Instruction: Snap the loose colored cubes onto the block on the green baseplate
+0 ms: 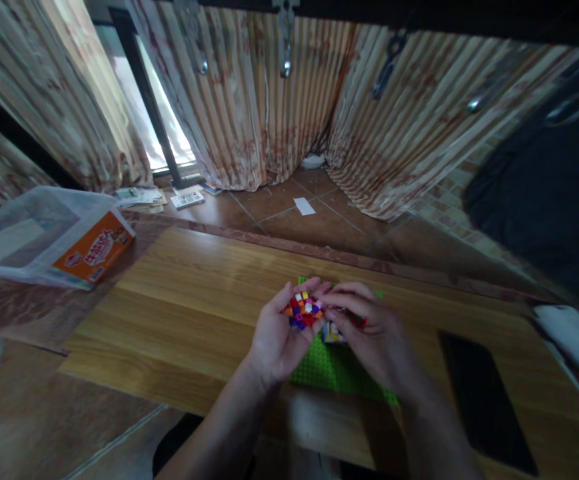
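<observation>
A heap of tiny toy bricks [304, 310] in red, orange, purple, white, yellow and pink lies in the cupped palm of my left hand [275, 340]. The fingers of my right hand [379, 333] are pinched together at the heap's right edge. Whatever sits between those fingertips is too small to make out. Below both hands a green studded baseplate [336, 373] rests on the wooden table. On it stands a multicoloured brick build [332, 333], mostly covered by my right hand.
A black phone-like slab [486, 400] lies on the wooden table [184, 300] to the right. At left stands a clear plastic bin [34, 260] with an orange label. Papers [139, 197] and a white card [304, 206] are on the floor before striped curtains [289, 120].
</observation>
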Motion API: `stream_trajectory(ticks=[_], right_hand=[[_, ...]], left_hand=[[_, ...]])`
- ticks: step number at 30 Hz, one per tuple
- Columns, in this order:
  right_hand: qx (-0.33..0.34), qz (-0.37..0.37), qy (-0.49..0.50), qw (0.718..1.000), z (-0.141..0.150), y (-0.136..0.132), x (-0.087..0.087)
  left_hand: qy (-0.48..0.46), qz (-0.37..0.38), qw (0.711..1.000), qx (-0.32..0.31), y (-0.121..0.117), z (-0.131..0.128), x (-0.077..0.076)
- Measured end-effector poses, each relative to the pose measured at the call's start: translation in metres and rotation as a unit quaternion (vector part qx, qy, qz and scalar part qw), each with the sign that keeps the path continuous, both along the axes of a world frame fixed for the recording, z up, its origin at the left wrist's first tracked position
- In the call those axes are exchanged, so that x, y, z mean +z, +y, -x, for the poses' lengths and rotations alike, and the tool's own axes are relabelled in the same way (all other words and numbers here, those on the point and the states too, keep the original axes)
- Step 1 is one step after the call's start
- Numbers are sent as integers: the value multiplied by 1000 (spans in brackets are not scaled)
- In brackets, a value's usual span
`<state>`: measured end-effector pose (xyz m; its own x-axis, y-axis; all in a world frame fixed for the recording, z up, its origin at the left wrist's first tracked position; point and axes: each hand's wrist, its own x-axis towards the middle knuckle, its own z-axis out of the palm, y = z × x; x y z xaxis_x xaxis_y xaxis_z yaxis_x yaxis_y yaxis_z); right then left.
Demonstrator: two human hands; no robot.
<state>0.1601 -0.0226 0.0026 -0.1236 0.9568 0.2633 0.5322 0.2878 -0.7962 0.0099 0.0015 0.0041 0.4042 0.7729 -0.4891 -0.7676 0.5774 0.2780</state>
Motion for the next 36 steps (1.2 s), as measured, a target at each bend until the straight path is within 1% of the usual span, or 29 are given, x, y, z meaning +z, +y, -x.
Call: stream_trajectory(ticks=[5, 10, 15, 22, 24, 27, 30, 32, 34, 36], right_hand=[[10, -14, -61, 998, 4, 3, 0], [4, -25, -94, 995, 3, 5, -5], [8, -24, -109, 994, 1, 6, -7], [12, -36, -106, 994, 3, 6, -5], [1, -39, -105, 994, 2, 6, -4], [-21, -52, -112, 992, 2, 7, -3], [-23, -67, -130, 989, 2, 7, -4], [-17, -71, -143, 987, 3, 8, -6], [-13, -72, -149, 986, 4, 8, -6], [-11, -70, -147, 987, 4, 7, -7]], left_hand=[[1, -6, 1000, -10, 1, 3, -3], [-4, -13, 1000, -18, 2, 2, -7], [-4, -9, 1000, -17, 2, 2, -8], [7, -13, 1000, -21, 2, 4, -8], [25, -5, 1000, -14, 2, 4, -8], [86, -3, 996, -12, 1, 3, -10], [155, -57, 986, -20, -1, 1, -15], [182, -99, 978, -24, -2, 1, -17], [199, -119, 972, -27, -2, 0, -19], [213, -123, 969, -32, -2, -1, -20]])
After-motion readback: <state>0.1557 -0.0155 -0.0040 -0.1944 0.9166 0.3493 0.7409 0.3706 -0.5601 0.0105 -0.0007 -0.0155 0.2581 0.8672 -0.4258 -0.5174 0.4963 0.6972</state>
